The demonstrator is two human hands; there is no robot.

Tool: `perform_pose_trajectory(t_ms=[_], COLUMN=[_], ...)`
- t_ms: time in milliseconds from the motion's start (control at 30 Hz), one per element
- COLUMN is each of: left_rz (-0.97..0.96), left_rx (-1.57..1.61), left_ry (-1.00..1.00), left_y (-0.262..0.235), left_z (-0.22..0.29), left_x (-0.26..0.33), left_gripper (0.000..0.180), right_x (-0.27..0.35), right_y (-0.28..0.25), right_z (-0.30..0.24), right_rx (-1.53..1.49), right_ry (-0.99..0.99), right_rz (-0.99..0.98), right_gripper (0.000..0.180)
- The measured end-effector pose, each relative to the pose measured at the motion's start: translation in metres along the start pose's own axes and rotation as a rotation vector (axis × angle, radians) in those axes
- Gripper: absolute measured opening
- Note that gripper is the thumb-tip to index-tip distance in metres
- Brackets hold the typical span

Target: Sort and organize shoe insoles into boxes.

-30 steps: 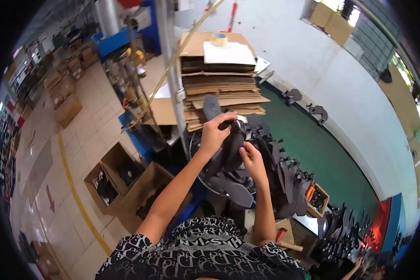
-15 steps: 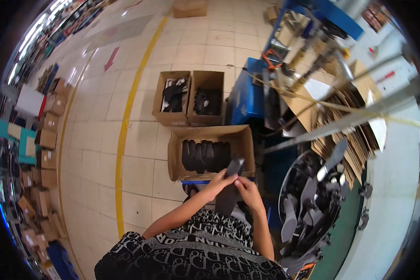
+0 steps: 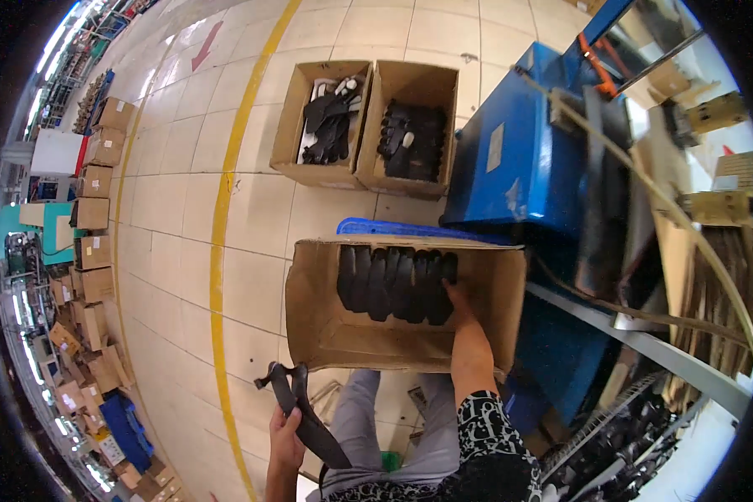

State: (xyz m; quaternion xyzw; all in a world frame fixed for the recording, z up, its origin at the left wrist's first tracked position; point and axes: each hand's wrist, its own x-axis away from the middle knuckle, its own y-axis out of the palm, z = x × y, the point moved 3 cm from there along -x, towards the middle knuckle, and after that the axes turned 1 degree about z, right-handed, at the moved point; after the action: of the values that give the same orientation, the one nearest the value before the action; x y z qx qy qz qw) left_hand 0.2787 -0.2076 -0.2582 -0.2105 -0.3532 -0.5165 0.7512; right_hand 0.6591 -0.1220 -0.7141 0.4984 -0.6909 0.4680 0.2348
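Observation:
My left hand is closed around dark, flat, elongated pieces that look like shoe soles, near my left thigh; their upper ends have heel-like projections. My right arm reaches down into an open cardboard box in front of me. There my right hand has its fingers closed on the black shoe sole at the right end of a row of soles. These stand side by side along the far wall. The fingertips are partly hidden against that end sole.
Beyond lie two smaller cardboard boxes, a left one and a right one, holding dark parts. A blue machine stands to the right, with a grey metal rail nearer me. A blue plastic edge shows behind the front box.
Both hands were together on a dark sole before my body. They have parted: the left moved down and left with soles, the right reached into the box. The view has shifted closer to the box.

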Motion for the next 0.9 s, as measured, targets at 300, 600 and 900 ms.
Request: perform_pose_trajectory(t_ms=[300, 600, 900], left_rz=[0.049, -0.167, -0.364], left_rx=[-0.074, -0.077, -0.254], left_ry=[-0.125, -0.158, -0.057], left_y=[0.008, 0.051, 0.131], left_z=[-0.026, -0.023, -0.017], left_x=[-0.025, -0.036, -0.088], left_gripper=[0.029, 0.039, 0.039], right_x=[0.003, -0.014, 0.070], right_y=[0.046, 0.058, -0.026], right_z=[0.035, 0.031, -0.068], right_rx=[-0.075, 0.091, 0.262], right_ry=[-0.254, -0.363, -0.184], right_rz=[0.385, 0.393, -0.079], right_gripper=[0.064, 0.044, 0.059])
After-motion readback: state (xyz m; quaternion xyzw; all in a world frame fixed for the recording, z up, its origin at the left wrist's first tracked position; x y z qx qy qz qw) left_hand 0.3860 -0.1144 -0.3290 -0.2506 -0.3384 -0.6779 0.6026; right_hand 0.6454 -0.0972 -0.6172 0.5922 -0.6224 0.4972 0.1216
